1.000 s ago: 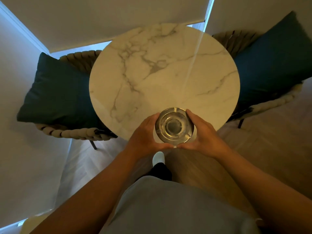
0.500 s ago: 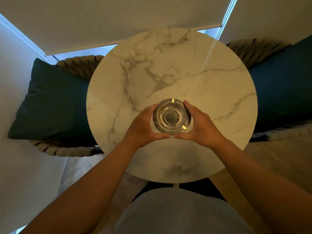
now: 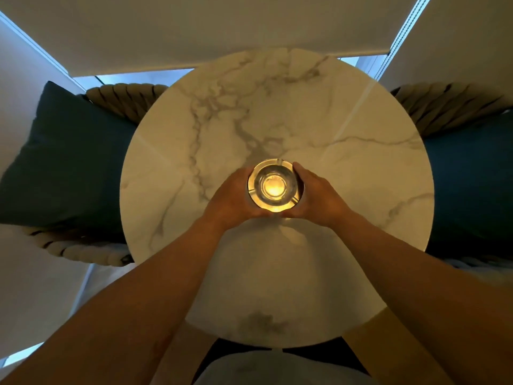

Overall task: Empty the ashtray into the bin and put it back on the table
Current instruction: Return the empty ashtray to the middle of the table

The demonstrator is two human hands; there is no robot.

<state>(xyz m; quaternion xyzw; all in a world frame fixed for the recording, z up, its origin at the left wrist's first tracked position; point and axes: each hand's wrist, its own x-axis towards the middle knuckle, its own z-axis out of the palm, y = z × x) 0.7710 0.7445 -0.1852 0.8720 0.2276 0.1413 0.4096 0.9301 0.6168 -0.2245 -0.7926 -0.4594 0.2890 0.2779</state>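
A: Head view, looking straight down. Round white marble-look bench point(image 3: 319, 112) w/ grey veins, fills the middle of the shot.

B: Task obj?

A: Round clear glass ashtray point(image 3: 274, 185) w/ notched rim — near the centre of the bench top, a warm yellow glow in its bowl. Looks empty, no ash visible.

B: Hands?

A: Both on it. Left hand point(image 3: 231, 197) cups the left side, right hand point(image 3: 316, 197) cups the right side. Fingers wrap the far rim, thumbs nearly meet at the near edge. So each grip is curled round the ashtray, pressed against its wall, not spread.

B: Resting on the bench or lifted?

A: Can't tell — the hands hide its base. It's over the bench top, that's all I can confirm.

B: Surroundings?

A: Dark teal cushion point(image 3: 63, 162) on a beige woven-rope chair point(image 3: 122, 98) to the left, touching the bench edge in view. Another dark teal cushion point(image 3: 469, 184) on a second rope chair point(image 3: 444, 104) to the right. Pale roller blind point(image 3: 194, 29) at the top, a strip of daylight under it. Both forearms bare, reaching in from the bottom; pale grey garment point(image 3: 277, 368) at the bottom edge.
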